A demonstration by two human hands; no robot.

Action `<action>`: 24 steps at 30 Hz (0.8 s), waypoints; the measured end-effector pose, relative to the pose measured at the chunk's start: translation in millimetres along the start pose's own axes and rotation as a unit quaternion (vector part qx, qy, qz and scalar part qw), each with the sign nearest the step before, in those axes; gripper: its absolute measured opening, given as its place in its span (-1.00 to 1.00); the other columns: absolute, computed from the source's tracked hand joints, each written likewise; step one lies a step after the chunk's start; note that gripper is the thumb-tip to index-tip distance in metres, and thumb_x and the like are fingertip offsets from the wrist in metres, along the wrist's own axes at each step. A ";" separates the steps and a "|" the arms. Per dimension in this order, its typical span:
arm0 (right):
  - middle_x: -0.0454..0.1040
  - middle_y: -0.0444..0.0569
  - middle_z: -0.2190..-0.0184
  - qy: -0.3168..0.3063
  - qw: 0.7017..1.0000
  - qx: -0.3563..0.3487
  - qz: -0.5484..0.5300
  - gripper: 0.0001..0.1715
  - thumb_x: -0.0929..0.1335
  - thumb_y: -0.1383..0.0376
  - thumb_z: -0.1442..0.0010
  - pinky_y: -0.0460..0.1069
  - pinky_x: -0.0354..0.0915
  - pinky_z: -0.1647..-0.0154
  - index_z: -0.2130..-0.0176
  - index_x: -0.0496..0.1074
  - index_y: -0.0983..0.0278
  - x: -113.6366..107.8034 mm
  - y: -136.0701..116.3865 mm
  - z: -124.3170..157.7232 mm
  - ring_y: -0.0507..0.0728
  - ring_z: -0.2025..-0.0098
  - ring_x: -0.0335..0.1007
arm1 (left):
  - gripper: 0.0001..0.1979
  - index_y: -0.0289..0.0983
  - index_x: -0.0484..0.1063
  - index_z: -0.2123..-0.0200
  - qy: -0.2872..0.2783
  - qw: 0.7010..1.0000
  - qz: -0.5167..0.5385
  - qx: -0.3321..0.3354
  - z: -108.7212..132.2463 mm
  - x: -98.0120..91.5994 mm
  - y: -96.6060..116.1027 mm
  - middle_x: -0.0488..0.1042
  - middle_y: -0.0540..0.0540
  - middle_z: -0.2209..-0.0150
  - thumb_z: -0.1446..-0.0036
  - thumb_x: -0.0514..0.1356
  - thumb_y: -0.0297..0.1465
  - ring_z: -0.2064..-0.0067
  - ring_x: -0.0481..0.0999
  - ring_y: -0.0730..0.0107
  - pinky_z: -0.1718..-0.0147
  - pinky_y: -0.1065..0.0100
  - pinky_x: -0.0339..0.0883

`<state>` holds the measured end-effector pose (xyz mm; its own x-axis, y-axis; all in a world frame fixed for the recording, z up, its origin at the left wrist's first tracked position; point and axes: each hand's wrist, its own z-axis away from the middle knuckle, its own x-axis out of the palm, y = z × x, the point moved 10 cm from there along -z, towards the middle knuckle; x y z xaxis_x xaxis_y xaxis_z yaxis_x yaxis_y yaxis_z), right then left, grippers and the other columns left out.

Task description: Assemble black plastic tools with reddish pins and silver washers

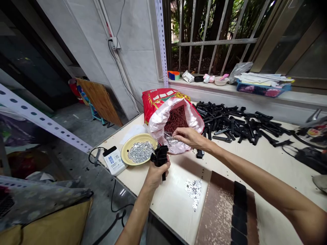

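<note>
Mat [217, 211], table [268, 163], left hand [156, 172] (barred window [212, 34])

We see black plastic pieces [159, 157] gripped upright in a bundle, at six o'clock from the open pink-lined bag [155, 125] holding reddish-brown screws [176, 118].

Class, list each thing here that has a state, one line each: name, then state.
pink bag: open, rim rolled down, dark screws inside.
yellow plate: upright, holding silver washers.
left hand: shut on black part.
right hand: at bag's mouth, grip unclear.
black pieces: loose heap on table.
</note>
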<state>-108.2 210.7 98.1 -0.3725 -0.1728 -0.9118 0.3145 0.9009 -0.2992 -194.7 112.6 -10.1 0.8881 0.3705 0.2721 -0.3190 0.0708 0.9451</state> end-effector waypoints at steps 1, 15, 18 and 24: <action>0.39 -0.03 0.29 0.007 0.998 -0.044 -0.049 -0.69 0.15 0.20 -0.34 -0.12 0.16 0.28 0.16 0.36 0.32 -10.0 -14.6 2.3 0.01 0.28 0.32 | -0.66 -0.33 0.34 0.36 0.009 1.000 -0.014 -0.004 -1.1 -1.6 -1.3 0.34 0.04 0.44 0.27 0.35 -0.41 0.58 0.27 0.60 0.74 0.53 0.12; 0.41 0.03 0.15 -0.001 0.981 -0.150 -0.125 -0.71 0.26 0.27 -0.26 -0.04 0.21 0.17 0.03 0.27 0.33 -48.1 -69.9 0.9 0.07 0.16 0.30 | -0.70 -0.31 0.31 0.38 -0.043 0.999 -0.001 0.001 5.5 24.6 2.5 0.31 0.08 0.53 0.24 0.32 -0.44 0.64 0.24 0.61 0.74 0.52 0.13; 0.44 0.02 0.20 0.020 1.000 -0.013 -0.010 -0.74 0.17 0.29 -0.31 -0.05 0.20 0.21 0.12 0.35 0.35 -37.9 -7.6 -9.2 0.06 0.20 0.33 | -0.64 -0.29 0.34 0.28 -0.034 0.999 0.031 0.030 13.3 22.3 16.2 0.34 0.03 0.40 0.22 0.33 -0.43 0.53 0.32 0.57 0.74 0.55 0.13; 0.49 0.15 0.37 -0.124 0.969 0.074 0.200 -0.74 0.23 0.54 -0.13 0.09 0.19 0.23 0.43 0.48 0.40 55.2 46.0 -3.3 0.23 0.20 0.35 | -0.66 -0.32 0.38 0.30 -0.010 0.999 -0.004 0.033 10.9 22.3 14.5 0.35 0.04 0.43 0.22 0.34 -0.41 0.59 0.25 0.63 0.74 0.54 0.14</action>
<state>-117.2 243.9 35.0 0.0210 0.0711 -0.9972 0.5181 0.8523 0.0717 -175.9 111.8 11.6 0.8977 0.3507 0.2668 -0.2893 0.0123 0.9572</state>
